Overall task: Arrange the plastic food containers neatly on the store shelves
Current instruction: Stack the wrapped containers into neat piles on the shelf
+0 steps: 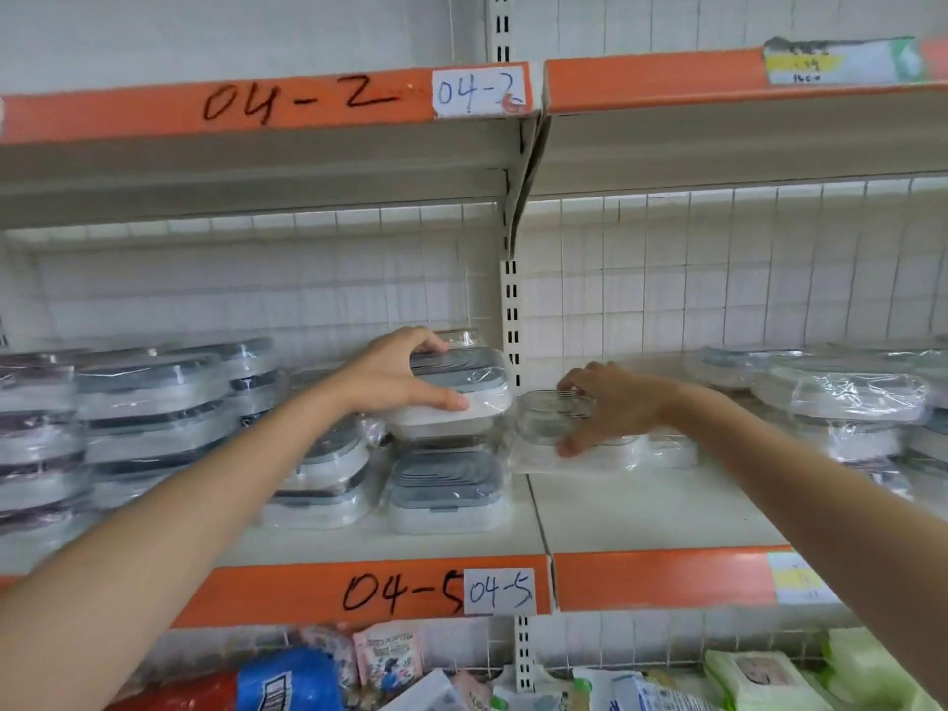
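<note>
My left hand (405, 374) grips a wrapped grey-lidded white container (461, 397), the top one of a stack whose bottom container (447, 497) rests on the middle shelf (646, 510). Just to the right of the shelf upright, my right hand (610, 407) holds a clear plastic container (546, 420) that lies on other clear wrapped ones. More stacks of grey-lidded containers (149, 407) fill the shelf's left part. Another group of wrapped containers (846, 397) stands at the right.
The shelf above (318, 107) carries an orange strip marked 04-2; the middle shelf's front strip (400, 590) reads 04-5. A slotted white upright (511, 320) splits the two bays. Bagged goods (287, 679) and green packs (754, 674) lie on the shelf below.
</note>
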`<state>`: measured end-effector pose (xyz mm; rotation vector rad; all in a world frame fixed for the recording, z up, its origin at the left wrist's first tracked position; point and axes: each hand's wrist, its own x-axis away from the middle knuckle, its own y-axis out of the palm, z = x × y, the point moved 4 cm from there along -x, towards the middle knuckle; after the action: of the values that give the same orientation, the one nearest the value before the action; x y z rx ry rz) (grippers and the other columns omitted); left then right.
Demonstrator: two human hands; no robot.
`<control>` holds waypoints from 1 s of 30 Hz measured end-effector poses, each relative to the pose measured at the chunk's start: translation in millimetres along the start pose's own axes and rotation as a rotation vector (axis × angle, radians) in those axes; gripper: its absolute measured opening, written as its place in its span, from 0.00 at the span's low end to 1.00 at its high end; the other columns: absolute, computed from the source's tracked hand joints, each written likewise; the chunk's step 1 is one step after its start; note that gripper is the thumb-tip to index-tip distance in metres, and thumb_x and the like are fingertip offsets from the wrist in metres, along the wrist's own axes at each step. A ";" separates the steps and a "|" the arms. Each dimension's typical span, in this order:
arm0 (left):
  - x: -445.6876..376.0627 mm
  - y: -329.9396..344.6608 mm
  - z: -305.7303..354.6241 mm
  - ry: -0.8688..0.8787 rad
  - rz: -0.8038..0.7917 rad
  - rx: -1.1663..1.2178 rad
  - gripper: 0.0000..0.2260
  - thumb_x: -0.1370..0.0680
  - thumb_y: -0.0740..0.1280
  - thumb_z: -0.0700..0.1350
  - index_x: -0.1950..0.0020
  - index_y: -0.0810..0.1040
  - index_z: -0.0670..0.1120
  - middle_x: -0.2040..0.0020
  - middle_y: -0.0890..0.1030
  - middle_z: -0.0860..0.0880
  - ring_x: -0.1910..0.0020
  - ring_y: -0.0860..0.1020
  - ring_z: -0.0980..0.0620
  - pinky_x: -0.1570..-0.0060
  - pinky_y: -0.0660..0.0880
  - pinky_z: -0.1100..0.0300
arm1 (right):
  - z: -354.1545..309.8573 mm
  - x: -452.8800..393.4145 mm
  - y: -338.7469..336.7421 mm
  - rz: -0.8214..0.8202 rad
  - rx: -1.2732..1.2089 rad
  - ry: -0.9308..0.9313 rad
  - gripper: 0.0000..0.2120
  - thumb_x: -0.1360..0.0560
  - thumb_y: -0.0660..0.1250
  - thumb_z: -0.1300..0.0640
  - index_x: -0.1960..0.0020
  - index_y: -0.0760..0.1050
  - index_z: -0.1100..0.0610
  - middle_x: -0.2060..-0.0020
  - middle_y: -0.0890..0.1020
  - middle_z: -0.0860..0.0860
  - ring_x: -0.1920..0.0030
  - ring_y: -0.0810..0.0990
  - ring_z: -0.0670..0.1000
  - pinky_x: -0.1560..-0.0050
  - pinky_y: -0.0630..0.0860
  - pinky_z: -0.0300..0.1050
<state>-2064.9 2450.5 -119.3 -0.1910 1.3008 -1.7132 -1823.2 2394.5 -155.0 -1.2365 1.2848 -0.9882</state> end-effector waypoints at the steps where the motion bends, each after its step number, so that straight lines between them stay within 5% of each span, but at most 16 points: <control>1: 5.4 -6.1 -7.5 -0.003 -0.002 -0.012 0.31 0.37 0.77 0.58 0.37 0.71 0.54 0.39 0.72 0.57 0.40 0.70 0.57 0.38 0.67 0.60 | -3.9 -3.4 1.0 0.010 0.032 0.007 0.44 0.37 0.73 0.36 0.29 0.61 0.52 0.40 0.68 0.51 0.37 0.64 0.53 0.36 0.67 0.53; 7: 27.4 -33.0 -51.6 -0.042 0.033 -0.049 0.29 0.36 0.78 0.54 0.38 0.72 0.53 0.40 0.72 0.56 0.42 0.71 0.57 0.44 0.65 0.64 | -32.7 -24.9 6.2 0.007 0.005 -0.033 0.40 0.35 0.70 0.34 0.30 0.62 0.52 0.44 0.69 0.50 0.44 0.64 0.50 0.43 0.68 0.48; 17: 40.4 -57.7 -115.4 -0.195 0.035 -0.013 0.28 0.35 0.78 0.52 0.38 0.72 0.55 0.37 0.70 0.53 0.38 0.69 0.54 0.41 0.64 0.62 | -63.2 -42.8 20.4 -0.070 -0.035 -0.090 0.42 0.36 0.71 0.34 0.29 0.61 0.51 0.44 0.67 0.46 0.42 0.65 0.49 0.39 0.68 0.48; 24: 45.5 -60.0 -136.9 -0.301 -0.175 -0.095 0.31 0.26 0.72 0.49 0.27 0.64 0.51 0.26 0.64 0.51 0.30 0.64 0.52 0.39 0.59 0.63 | -77.3 -48.6 22.1 -0.061 -0.079 -0.088 0.39 0.35 0.73 0.37 0.30 0.62 0.51 0.43 0.68 0.46 0.42 0.67 0.49 0.36 0.69 0.51; 30: 49.8 -55.5 -104.2 -0.158 -0.122 -0.326 0.30 0.25 0.70 0.48 0.26 0.62 0.47 0.27 0.63 0.50 0.29 0.63 0.51 0.34 0.61 0.59 | -75.6 -46.5 19.6 -0.060 -0.074 -0.075 0.40 0.35 0.73 0.37 0.30 0.62 0.50 0.44 0.68 0.46 0.43 0.66 0.49 0.36 0.68 0.51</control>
<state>-2187.5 2482.8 -137.6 -0.5934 1.4673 -1.5412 -1904.1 2435.5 -159.6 -1.3629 1.2413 -0.9350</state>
